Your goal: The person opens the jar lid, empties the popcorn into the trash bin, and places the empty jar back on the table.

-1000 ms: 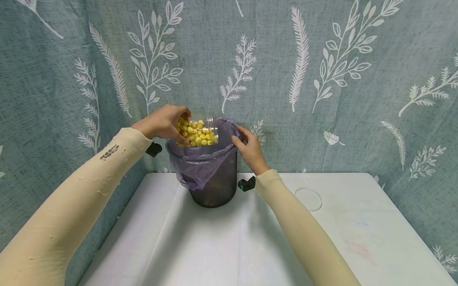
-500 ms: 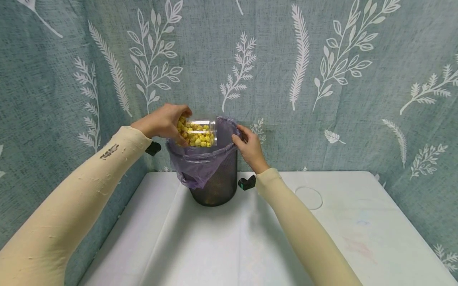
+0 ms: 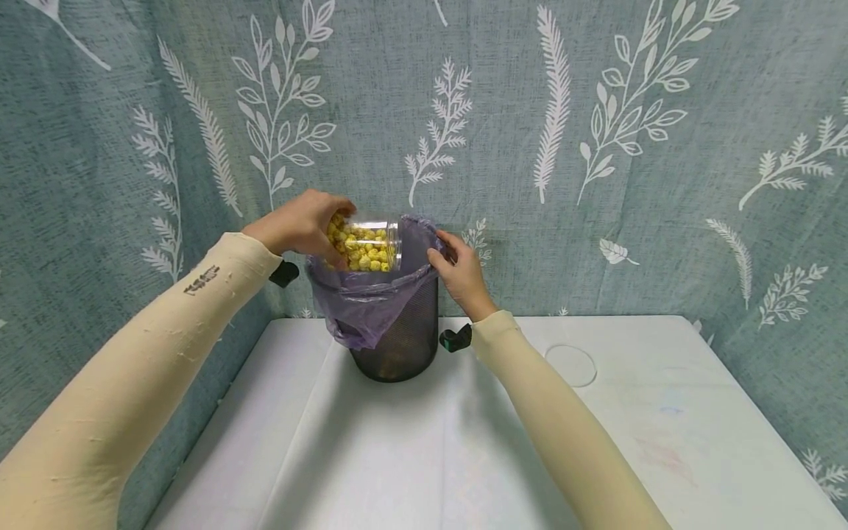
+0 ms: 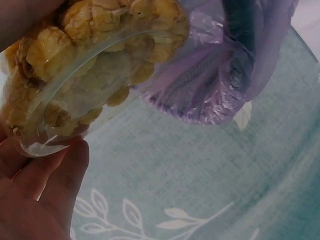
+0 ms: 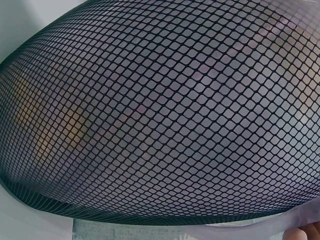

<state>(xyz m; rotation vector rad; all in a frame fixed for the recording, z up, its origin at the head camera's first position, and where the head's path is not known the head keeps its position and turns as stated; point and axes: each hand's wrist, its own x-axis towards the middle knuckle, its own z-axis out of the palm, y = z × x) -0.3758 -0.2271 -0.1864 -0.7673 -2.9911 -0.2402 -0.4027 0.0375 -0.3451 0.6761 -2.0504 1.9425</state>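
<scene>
My left hand [image 3: 307, 227] grips a clear plastic jar [image 3: 394, 243] near its base, fingers and thumb spread round it. The jar lies on its side over the opening of a black mesh trash bin [image 3: 395, 340], mouth pointing right. Yellow popcorn [image 3: 366, 250] fills much of it; the left wrist view shows pieces [image 4: 95, 25] through the base. A purple bin liner [image 3: 371, 313] drapes over the rim. At the rim's right side, my right hand [image 3: 464, 272] pinches the liner and edge. Yellowish blurs [image 5: 72, 122] show through the mesh in the right wrist view.
The bin stands on a white table [image 3: 371, 456], near its back edge. A thin pale ring [image 3: 571, 366] lies on the table to the right. Behind and at the sides hangs a green-grey curtain [image 3: 503, 132] with white leaf prints.
The jar's mouth has turned slightly, and the popcorn that reached the mouth a second ago sits a little further back. The right hand keeps its place at the rim.
</scene>
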